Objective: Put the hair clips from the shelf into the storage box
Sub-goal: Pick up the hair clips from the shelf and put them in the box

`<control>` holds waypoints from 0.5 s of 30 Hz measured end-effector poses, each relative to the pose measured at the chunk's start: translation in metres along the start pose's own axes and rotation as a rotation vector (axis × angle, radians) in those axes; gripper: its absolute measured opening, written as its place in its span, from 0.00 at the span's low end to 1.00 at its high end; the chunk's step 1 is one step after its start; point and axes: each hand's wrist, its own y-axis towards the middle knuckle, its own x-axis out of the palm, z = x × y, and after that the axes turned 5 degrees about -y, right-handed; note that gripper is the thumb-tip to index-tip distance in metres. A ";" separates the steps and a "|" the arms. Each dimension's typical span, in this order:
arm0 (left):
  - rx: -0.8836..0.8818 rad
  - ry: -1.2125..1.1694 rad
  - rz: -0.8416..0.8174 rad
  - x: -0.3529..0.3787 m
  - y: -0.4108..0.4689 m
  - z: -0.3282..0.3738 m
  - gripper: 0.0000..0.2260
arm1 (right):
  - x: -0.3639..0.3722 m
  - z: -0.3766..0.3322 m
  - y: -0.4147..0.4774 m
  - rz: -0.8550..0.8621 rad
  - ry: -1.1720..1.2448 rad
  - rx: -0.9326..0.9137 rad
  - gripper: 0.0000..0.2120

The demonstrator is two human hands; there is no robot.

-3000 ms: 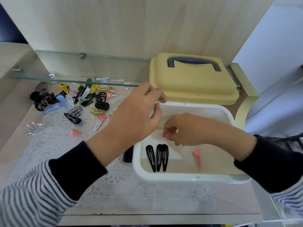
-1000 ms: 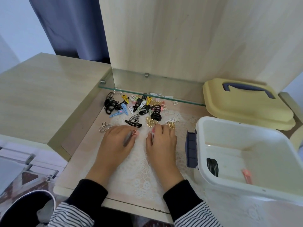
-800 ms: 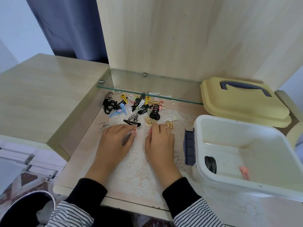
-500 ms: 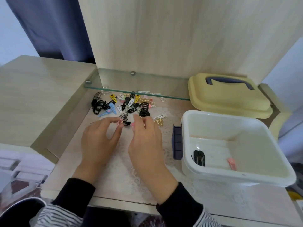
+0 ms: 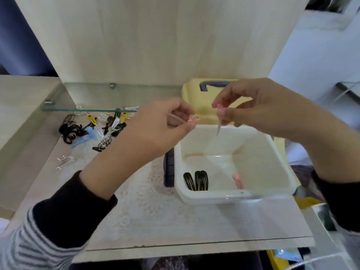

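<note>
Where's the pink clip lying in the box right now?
Head view: the pink clip lies on the floor of the white storage box, close to its near wall, to the right of the black snap clips.

Glossy white plastic storage box (image 5: pixel 229 195), clear glass shelf (image 5: pixel 89 109), matt wood panel (image 5: pixel 148 39)

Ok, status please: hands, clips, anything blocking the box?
Left hand pinches pale clip. Right hand pinches pink-tipped clip, over storage box. Box open, nothing blocking. More clips to go.
</note>
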 end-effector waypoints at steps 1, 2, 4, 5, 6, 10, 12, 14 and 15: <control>-0.023 0.078 -0.064 0.007 0.007 0.004 0.05 | -0.006 0.009 0.001 -0.053 -0.039 0.026 0.02; -0.039 0.164 -0.122 0.013 0.013 0.007 0.05 | -0.009 0.019 0.004 -0.107 -0.089 0.047 0.02; -0.032 0.349 -0.222 0.025 0.024 0.011 0.06 | -0.009 0.036 0.008 -0.232 -0.205 0.087 0.02; -0.021 0.455 -0.275 0.031 0.028 0.012 0.06 | -0.006 0.043 0.011 -0.302 -0.265 0.102 0.02; -0.005 0.562 -0.330 0.038 0.032 0.011 0.07 | -0.003 0.051 0.012 -0.368 -0.320 0.117 0.03; 0.016 0.859 -0.496 0.064 0.041 -0.002 0.06 | 0.013 0.073 0.014 -0.560 -0.462 0.157 0.04; 0.033 1.002 -0.528 0.074 0.042 -0.006 0.04 | 0.022 0.082 0.015 -0.617 -0.521 0.151 0.03; 0.026 1.120 -0.546 0.082 0.045 -0.008 0.06 | 0.032 0.090 0.017 -0.657 -0.548 0.154 0.03; 0.015 1.161 -0.557 0.085 0.047 -0.008 0.11 | 0.036 0.093 0.017 -0.663 -0.562 0.151 0.03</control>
